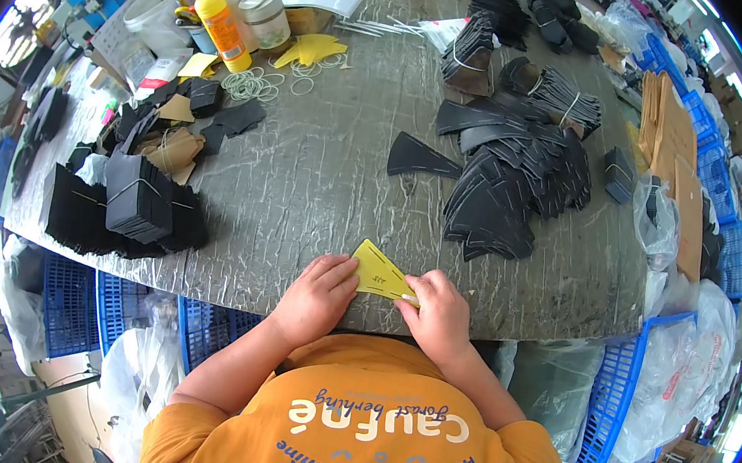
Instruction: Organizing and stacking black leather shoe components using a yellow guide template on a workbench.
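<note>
At the front edge of the table lies a yellow, roughly triangular template (379,273) with dark slot lines along its edges and a small mark in the middle. My left hand (319,298) has its fingers pressed together along the template's left edge. The right corner is pinched between the thumb and fingers of my right hand (436,320); a small white spot shows at the fingertips, too small to name. Whether a dark piece lies beneath the template is hidden. Farther off to the right is a large heap of black cut pieces (508,178), with one single black piece (424,158) sticking out leftward.
Bundled black pieces (137,198) stand at the left, near brown scraps (173,152). Behind them are pale rubber bands (251,83), a yellow bottle (223,28), a lidded jar (265,17) and more yellow templates (313,49). Blue crates (616,393) and cardboard (668,154) flank the table's right side.
</note>
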Tool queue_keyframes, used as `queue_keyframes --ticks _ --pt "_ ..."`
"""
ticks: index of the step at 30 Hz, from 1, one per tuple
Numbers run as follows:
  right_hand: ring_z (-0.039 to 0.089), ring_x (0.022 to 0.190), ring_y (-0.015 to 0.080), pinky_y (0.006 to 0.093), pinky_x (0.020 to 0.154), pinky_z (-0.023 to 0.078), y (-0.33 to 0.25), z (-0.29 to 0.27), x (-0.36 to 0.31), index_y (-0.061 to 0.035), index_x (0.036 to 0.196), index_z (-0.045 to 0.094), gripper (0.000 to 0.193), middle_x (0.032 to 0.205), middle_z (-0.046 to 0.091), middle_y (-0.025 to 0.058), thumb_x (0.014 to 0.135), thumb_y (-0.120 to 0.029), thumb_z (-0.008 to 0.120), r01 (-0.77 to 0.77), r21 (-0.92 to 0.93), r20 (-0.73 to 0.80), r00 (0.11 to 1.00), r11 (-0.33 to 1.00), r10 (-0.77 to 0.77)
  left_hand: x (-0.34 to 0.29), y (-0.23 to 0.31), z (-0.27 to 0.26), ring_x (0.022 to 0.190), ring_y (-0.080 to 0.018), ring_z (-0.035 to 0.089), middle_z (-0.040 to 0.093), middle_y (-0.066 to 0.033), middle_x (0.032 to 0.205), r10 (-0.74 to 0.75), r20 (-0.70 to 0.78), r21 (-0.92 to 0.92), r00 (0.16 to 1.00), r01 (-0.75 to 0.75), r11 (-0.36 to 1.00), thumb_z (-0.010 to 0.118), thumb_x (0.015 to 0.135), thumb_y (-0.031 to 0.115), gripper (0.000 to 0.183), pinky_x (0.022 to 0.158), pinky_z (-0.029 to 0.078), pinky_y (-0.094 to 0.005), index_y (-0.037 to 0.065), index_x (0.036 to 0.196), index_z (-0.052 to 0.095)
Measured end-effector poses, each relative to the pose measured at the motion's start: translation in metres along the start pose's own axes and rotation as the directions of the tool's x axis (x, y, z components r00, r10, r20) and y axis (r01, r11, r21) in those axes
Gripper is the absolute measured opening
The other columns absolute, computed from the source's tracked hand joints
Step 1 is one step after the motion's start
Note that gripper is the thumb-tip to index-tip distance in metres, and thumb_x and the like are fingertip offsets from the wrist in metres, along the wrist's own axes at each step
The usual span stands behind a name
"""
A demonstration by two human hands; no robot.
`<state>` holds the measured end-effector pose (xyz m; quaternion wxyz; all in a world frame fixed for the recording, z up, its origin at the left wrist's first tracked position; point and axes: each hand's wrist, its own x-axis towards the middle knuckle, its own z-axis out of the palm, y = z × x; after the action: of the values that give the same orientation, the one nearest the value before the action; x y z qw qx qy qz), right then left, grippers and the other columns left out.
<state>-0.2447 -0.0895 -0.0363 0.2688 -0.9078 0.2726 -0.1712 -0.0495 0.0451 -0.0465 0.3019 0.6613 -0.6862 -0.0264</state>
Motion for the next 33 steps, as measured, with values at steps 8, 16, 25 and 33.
queue_keyframes --ticks 8,16,25,33 --pt "0.064 0.085 0.0297 0.0404 0.07 0.053 -0.002 0.002 0.003 -0.0052 0.104 0.07 0.033 0.094 0.06 0.009 0.074 -0.013 0.081 -0.007 0.044 -0.04 0.999 0.999 0.008 0.003 -0.001 -0.004 0.109 -0.0366 0.061 0.064 -0.0165 0.118 -0.028 0.012 -0.025 1.0 0.028 0.999 0.07 0.077 0.0 0.025 0.094 0.051 -0.0453 -0.001 0.102 0.066" --pt "0.065 0.082 0.0293 0.0391 0.069 0.053 0.0 0.003 0.003 -0.0047 0.103 0.072 0.032 0.093 0.061 0.009 0.074 -0.014 0.082 -0.001 0.034 -0.037 0.999 0.999 0.002 0.011 -0.015 -0.019 0.111 -0.0322 0.058 0.065 -0.0095 0.119 -0.069 0.147 -0.039 0.987 0.076 0.996 0.072 0.076 0.005 0.027 0.097 0.046 -0.0437 0.008 0.103 0.07" --pt "0.065 0.081 0.0295 0.0397 0.069 0.053 -0.001 0.001 0.004 -0.0051 0.104 0.071 0.032 0.093 0.061 0.0091 0.075 -0.015 0.082 -0.006 0.026 -0.028 1.0 1.0 0.007 0.041 -0.036 -0.037 0.124 -0.0292 0.05 0.061 0.0018 0.137 -0.01 0.355 -0.035 0.935 0.024 0.999 0.076 0.078 0.018 0.029 0.107 0.036 -0.0453 0.025 0.106 0.077" --pt "0.061 0.086 0.0321 0.0389 0.071 0.05 -0.003 -0.014 0.022 -0.0052 0.101 0.064 0.015 0.1 0.059 0.0105 0.087 -0.008 0.068 0.237 0.151 -0.247 0.949 0.96 -0.195 0.043 -0.035 -0.036 0.126 -0.0301 0.051 0.061 0.0024 0.139 -0.009 0.352 -0.019 0.936 0.017 1.0 0.077 0.077 0.019 0.029 0.107 0.036 -0.0457 0.026 0.106 0.078"
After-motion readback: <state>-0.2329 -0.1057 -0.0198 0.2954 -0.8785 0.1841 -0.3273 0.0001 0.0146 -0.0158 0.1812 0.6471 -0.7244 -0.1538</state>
